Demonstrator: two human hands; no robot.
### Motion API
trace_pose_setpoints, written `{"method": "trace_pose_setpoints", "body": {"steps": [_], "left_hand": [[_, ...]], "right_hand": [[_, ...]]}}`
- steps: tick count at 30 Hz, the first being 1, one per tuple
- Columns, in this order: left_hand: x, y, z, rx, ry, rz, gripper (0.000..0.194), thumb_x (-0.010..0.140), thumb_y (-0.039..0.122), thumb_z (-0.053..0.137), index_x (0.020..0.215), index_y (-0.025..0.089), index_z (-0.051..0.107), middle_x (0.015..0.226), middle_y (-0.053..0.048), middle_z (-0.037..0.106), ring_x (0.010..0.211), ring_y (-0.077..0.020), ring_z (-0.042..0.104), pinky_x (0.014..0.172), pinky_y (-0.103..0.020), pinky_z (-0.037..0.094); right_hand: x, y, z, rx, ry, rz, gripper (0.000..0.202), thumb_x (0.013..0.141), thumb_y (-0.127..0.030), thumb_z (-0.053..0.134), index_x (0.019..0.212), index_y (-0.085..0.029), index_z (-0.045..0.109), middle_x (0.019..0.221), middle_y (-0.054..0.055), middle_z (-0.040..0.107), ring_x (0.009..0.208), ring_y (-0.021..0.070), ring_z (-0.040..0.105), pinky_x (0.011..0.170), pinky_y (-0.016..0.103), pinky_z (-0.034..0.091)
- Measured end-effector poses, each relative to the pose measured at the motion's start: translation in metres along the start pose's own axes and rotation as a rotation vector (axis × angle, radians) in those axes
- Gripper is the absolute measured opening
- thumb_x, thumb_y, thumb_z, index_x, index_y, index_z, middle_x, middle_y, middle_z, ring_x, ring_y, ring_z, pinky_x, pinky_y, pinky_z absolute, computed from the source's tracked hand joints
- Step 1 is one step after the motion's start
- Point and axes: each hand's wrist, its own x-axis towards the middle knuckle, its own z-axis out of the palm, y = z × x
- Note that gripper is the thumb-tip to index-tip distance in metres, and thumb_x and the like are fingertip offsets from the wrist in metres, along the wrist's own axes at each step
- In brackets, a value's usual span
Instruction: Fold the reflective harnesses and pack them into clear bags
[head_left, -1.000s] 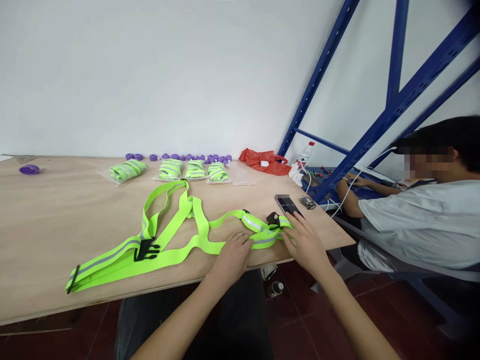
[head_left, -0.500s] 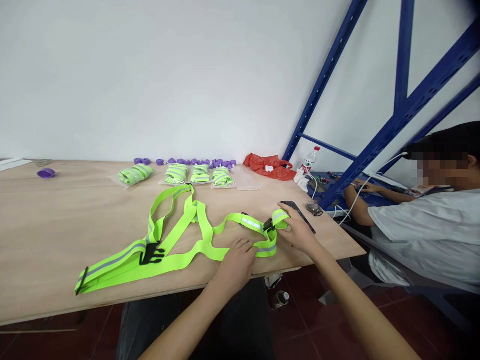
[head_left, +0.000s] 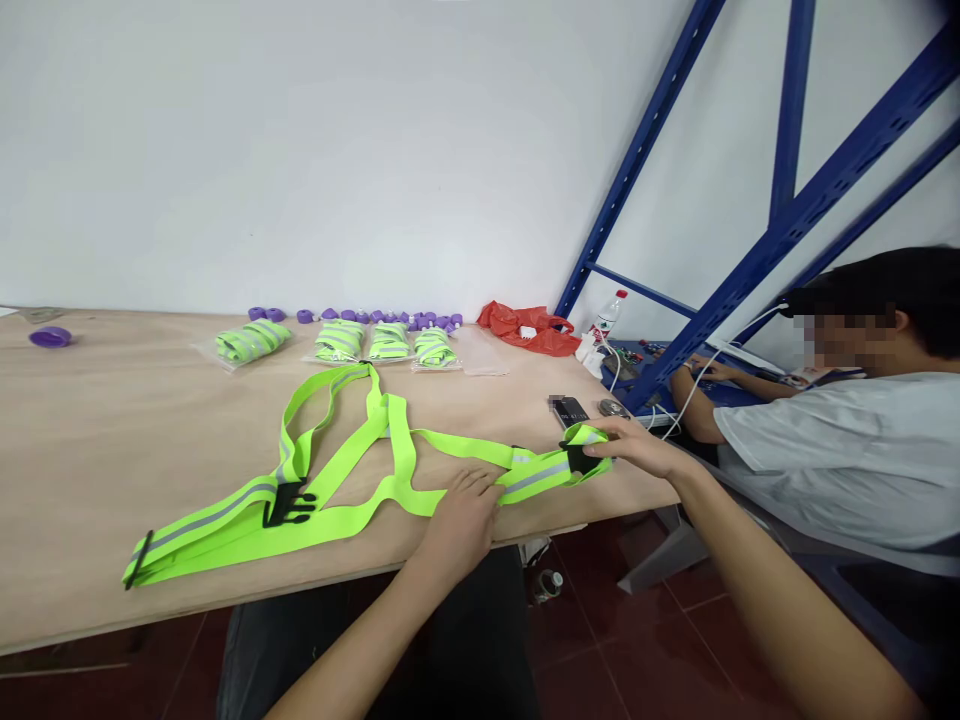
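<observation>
A neon-green reflective strap harness lies spread on the wooden table. Its black buckle rests at the left part of the straps, and a black slider sits at the far left end. My left hand presses on the lower strap, its fingers curled together over the band. At the right end, my right hand grips the strap beside a second black buckle piece, which its fingers partly cover.
Behind the harness are bagged green straps, several purple caps, a red plastic bag and a bottle. A phone lies near my right hand. Beyond the blue rack sits a person.
My right hand has moved right with the strap end, pulling the right part of the harness out straighter. The phone is now less covered. The view has shifted slightly.
</observation>
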Motion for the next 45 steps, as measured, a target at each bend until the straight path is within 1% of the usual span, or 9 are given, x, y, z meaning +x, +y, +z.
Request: {"method": "trace_pose_setpoints", "body": {"steps": [9, 14, 20, 22, 26, 31, 37, 41, 45], "left_hand": [[0.0, 0.003, -0.003, 0.041, -0.002, -0.013, 0.032, 0.091, 0.007, 0.046, 0.116, 0.015, 0.065, 0.133, -0.012, 0.063, 0.126, -0.0258, 0.055, 0.112, -0.046, 0.044], [0.0, 0.002, -0.002, 0.044, 0.0, -0.016, 0.032, 0.09, 0.006, 0.047, 0.116, 0.015, 0.066, 0.131, -0.012, 0.064, 0.125, -0.0254, 0.056, 0.112, -0.045, 0.044], [0.0, 0.0, -0.002, 0.114, -0.007, -0.073, 0.034, 0.092, 0.007, 0.046, 0.12, 0.013, 0.065, 0.132, -0.014, 0.064, 0.125, -0.0272, 0.058, 0.109, -0.046, 0.046], [0.0, 0.001, -0.003, 0.139, -0.012, -0.086, 0.035, 0.09, 0.006, 0.047, 0.12, 0.013, 0.065, 0.131, -0.014, 0.065, 0.124, -0.0272, 0.059, 0.11, -0.045, 0.046], [0.002, 0.004, -0.006, 0.203, -0.019, -0.092, 0.036, 0.089, 0.005, 0.048, 0.118, 0.014, 0.067, 0.127, -0.012, 0.067, 0.122, -0.0277, 0.059, 0.113, -0.047, 0.042], [0.006, 0.0, -0.006, 0.264, -0.008, -0.111, 0.035, 0.085, 0.003, 0.05, 0.113, 0.012, 0.068, 0.125, -0.015, 0.067, 0.123, -0.0295, 0.058, 0.112, -0.05, 0.041], [0.008, 0.011, -0.012, 0.096, 0.179, -0.036, 0.039, 0.09, 0.006, 0.046, 0.126, 0.016, 0.058, 0.132, -0.014, 0.061, 0.12, -0.0255, 0.06, 0.103, -0.045, 0.05], [0.02, 0.027, -0.012, 0.033, 0.31, 0.048, 0.038, 0.093, 0.028, 0.06, 0.129, 0.018, 0.053, 0.129, -0.015, 0.06, 0.116, -0.0289, 0.059, 0.095, -0.044, 0.054], [0.034, 0.03, -0.009, 0.057, 0.393, -0.065, 0.046, 0.085, 0.032, 0.071, 0.124, 0.018, 0.052, 0.114, -0.012, 0.063, 0.104, -0.0286, 0.063, 0.084, -0.042, 0.057]], "right_hand": [[0.003, 0.018, 0.024, -0.048, 0.291, -0.117, 0.027, 0.072, -0.044, 0.074, 0.086, -0.021, 0.07, 0.088, 0.004, 0.071, 0.083, 0.0238, 0.063, 0.072, 0.033, 0.052], [0.003, 0.026, 0.029, -0.075, 0.358, -0.191, 0.026, 0.079, -0.044, 0.067, 0.09, -0.02, 0.067, 0.097, 0.006, 0.07, 0.091, 0.025, 0.063, 0.081, 0.036, 0.053], [0.0, 0.033, 0.036, 0.192, 0.481, -0.116, 0.038, 0.073, -0.045, 0.075, 0.102, -0.023, 0.067, 0.108, 0.007, 0.07, 0.096, 0.0264, 0.066, 0.081, 0.036, 0.054], [-0.002, 0.032, 0.04, 0.308, 0.465, -0.116, 0.043, 0.069, -0.042, 0.078, 0.106, -0.024, 0.067, 0.113, 0.007, 0.07, 0.1, 0.027, 0.066, 0.083, 0.037, 0.054], [-0.008, 0.02, 0.048, 0.41, 0.251, -0.123, 0.067, 0.068, -0.034, 0.08, 0.131, -0.029, 0.059, 0.134, 0.007, 0.063, 0.12, 0.0289, 0.061, 0.097, 0.04, 0.051], [-0.011, 0.006, 0.051, 0.193, 0.23, -0.15, 0.079, 0.071, -0.031, 0.077, 0.145, -0.03, 0.048, 0.149, 0.006, 0.051, 0.136, 0.0291, 0.048, 0.107, 0.042, 0.045], [-0.005, 0.005, 0.055, 0.11, 0.332, -0.124, 0.064, 0.075, -0.042, 0.076, 0.133, -0.024, 0.057, 0.115, 0.007, 0.069, 0.095, 0.0243, 0.066, 0.076, 0.034, 0.055], [0.0, -0.003, 0.066, 0.185, 0.341, -0.116, 0.05, 0.072, -0.05, 0.079, 0.107, -0.018, 0.064, 0.073, -0.001, 0.064, 0.062, 0.0163, 0.057, 0.057, 0.028, 0.046], [0.003, -0.013, 0.072, 0.2, 0.29, -0.146, 0.041, 0.076, -0.056, 0.074, 0.089, -0.018, 0.063, 0.061, -0.003, 0.058, 0.053, 0.012, 0.048, 0.051, 0.026, 0.038]]}}
